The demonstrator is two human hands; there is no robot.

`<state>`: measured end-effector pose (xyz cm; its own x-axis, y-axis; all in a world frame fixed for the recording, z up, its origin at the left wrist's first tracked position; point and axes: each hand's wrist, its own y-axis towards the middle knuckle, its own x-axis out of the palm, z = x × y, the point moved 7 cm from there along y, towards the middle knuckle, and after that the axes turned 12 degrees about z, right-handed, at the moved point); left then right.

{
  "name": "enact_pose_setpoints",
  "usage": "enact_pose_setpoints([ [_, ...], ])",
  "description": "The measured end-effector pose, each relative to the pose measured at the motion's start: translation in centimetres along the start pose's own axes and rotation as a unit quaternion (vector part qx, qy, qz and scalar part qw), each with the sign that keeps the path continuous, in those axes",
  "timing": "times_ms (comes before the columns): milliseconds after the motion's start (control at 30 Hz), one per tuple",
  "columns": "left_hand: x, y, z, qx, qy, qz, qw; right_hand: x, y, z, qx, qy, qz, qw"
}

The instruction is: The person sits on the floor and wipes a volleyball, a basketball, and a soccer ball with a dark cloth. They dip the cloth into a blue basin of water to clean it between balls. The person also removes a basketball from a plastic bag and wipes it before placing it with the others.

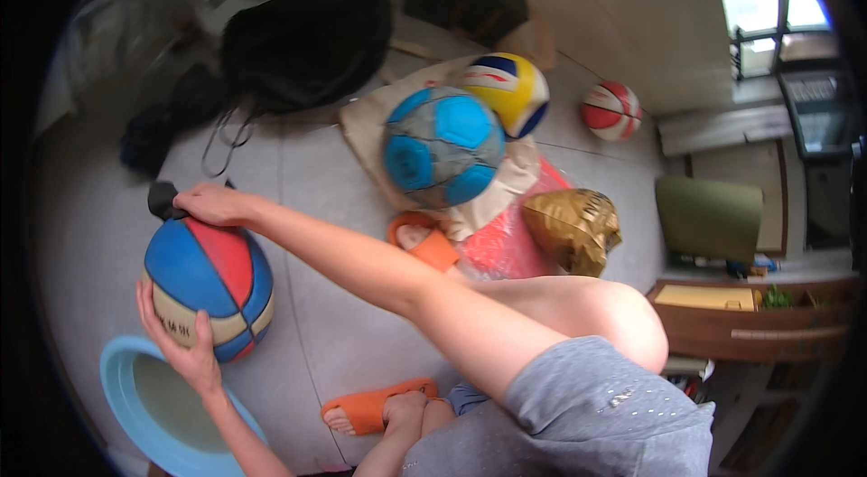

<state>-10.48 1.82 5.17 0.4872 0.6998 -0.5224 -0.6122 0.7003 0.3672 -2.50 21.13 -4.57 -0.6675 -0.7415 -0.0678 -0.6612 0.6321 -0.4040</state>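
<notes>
A basketball (213,284) with blue, red and cream panels is held above the floor at the left. My left hand (179,338) cups its lower side, fingers spread along the cream panel and thumb apart. From the upper side, my right hand (213,204) presses a dark cloth (162,200) against the ball's red panel; most of the cloth is hidden under the fingers. Below the ball stands a light blue plastic basin (122,402) holding cloudy water. My left forearm crosses over the basin's rim.
A blue-grey football (443,146) and a yellow, white and navy volleyball (521,97) rest on a beige cloth bag (366,114). Nearby are a red-white basketball (611,110), a gold bag (576,226) and red plastic (498,246). A black bag (308,43) lies beyond. My orange slippers (369,409) stand on grey tiles.
</notes>
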Motion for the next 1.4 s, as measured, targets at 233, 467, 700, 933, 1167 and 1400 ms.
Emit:
enact_pose_setpoints([
  [233, 0.2, 1.7, -4.7, -0.05, -0.074, -0.056, 0.994, 0.9, -6.9, -2.7, -0.245, -0.165, 0.206, 0.933],
  [467, 1.2, 1.0, -6.7, -0.163, -0.104, -0.059, 0.979, 7.0, -7.3, -8.9, -0.342, -0.366, 0.174, 0.848],
  [700, 1.7, 2.4, 0.9, 0.007, -0.025, -0.019, 0.999, 2.0, 6.0, -1.8, -0.078, -0.249, 0.018, 0.965],
  [933, 0.2, -1.4, 1.7, 0.053, 0.133, 0.101, 0.985, -5.6, 2.3, -0.8, 0.057, -0.266, -0.054, 0.961],
  [1167, 2.5, -3.5, -0.5, -0.042, 0.04, 0.031, 0.998, -5.3, -4.7, -10.5, -0.384, -0.337, 0.042, 0.859],
  [1400, 4.3, -0.3, 1.1, -0.016, 0.059, 0.055, 0.997, -0.6, -5.2, -8.4, -0.464, -0.278, -0.005, 0.841],
])
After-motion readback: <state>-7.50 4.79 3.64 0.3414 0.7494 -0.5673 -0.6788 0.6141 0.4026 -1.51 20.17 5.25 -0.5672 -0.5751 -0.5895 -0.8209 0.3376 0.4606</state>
